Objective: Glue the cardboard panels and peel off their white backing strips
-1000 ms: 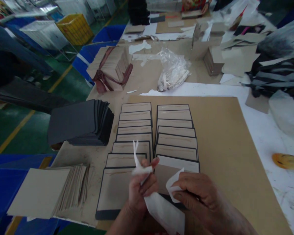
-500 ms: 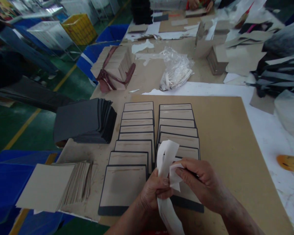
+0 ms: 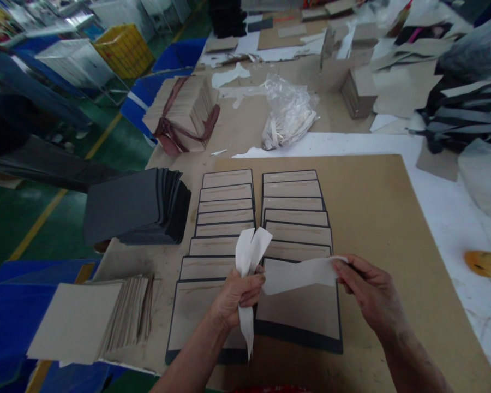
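Note:
My left hand (image 3: pixel 239 295) is closed around a bunch of white strips (image 3: pixel 247 251), whose ends stick out above and below the fist. In a pinch, my right hand (image 3: pixel 364 289) holds the end of one white strip (image 3: pixel 300 275) stretched sideways from my left hand. Under the hands lie two overlapping columns of beige panels with dark borders, a left column (image 3: pixel 213 265) and a right column (image 3: pixel 298 319). The strip covers part of the nearest right panel, and my left hand and forearm hide part of the nearest left one.
Left of the panels are a dark stack (image 3: pixel 123 204) and a fanned pile of beige boards (image 3: pixel 76 322). Behind stand a tied board bundle (image 3: pixel 188 112) and a clear plastic bag (image 3: pixel 288 117). A yellow object (image 3: pixel 486 263) lies at the right. A person's legs show at far left.
My right hand has moved right, drawing one strip out flat from the bunch. My left hand has shifted left with the other strips. The view has shifted slightly.

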Action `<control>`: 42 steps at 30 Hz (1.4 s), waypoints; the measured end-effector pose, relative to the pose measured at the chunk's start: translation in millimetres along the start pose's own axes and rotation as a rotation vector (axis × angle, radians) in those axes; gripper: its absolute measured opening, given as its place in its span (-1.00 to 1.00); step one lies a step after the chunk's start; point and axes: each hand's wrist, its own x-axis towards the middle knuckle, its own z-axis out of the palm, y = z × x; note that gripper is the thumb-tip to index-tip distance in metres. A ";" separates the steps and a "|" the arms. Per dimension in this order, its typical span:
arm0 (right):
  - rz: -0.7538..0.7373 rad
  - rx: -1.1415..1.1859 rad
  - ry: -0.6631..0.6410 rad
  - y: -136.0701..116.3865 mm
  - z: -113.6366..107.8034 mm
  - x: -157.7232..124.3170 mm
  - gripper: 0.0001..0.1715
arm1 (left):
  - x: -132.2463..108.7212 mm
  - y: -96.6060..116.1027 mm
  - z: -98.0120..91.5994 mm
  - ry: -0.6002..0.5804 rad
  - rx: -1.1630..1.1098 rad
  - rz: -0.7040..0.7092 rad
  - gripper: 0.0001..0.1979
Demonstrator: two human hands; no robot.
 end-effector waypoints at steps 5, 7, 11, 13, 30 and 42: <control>0.055 0.128 0.070 26.5 -0.1 1.6 -0.55 | 10.7 -2.4 -1.6 0.051 0.174 -0.003 -0.62; 0.051 0.140 0.082 27.5 -0.6 0.6 -0.55 | 13.8 -4.7 -0.4 0.068 0.241 -0.006 -0.62; 0.004 0.114 0.080 24.1 -1.8 0.4 -0.56 | 19.5 -9.6 1.6 0.153 0.351 0.046 -0.60; -0.009 0.109 0.075 25.8 -1.2 2.2 -0.56 | 22.7 -10.6 1.4 0.201 0.374 0.086 -0.61; -0.013 -0.033 0.147 90.9 9.2 41.7 -0.60 | 65.8 -15.4 9.0 0.455 0.182 0.187 -0.64; -0.027 -0.161 0.259 100.8 12.3 54.8 -0.59 | 91.1 -34.1 9.6 0.718 0.412 0.327 -0.70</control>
